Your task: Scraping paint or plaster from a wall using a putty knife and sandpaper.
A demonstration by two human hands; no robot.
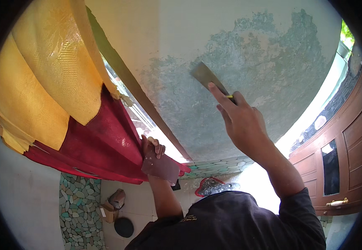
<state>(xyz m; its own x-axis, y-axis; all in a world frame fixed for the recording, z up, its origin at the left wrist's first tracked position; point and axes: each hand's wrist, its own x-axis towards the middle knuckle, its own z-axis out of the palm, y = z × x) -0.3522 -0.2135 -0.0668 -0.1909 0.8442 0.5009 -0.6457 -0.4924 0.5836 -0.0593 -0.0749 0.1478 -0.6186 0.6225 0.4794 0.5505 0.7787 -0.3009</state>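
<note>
In my right hand [243, 122] is a scraper with a broad flat blade [208, 76], my index finger laid along the blade. The blade is raised over a wall [184, 125] whose pale coat has worn to a patchy grey-green area; whether it touches the wall I cannot tell. My left hand [153, 149] holds a brownish-red flat sheet [160, 167], perhaps sandpaper, in front of the curtain's lower edge. That curtain has gold panels [65, 62] over a dark red layer [106, 137].
A window gap [131, 103] lies between curtain and wall. To the right stands a brown panelled door [312, 168] with a handle [337, 202]. On the tiled floor are a small cardboard box [108, 212], a round black object [123, 227] and a red-edged, spattered item [210, 187].
</note>
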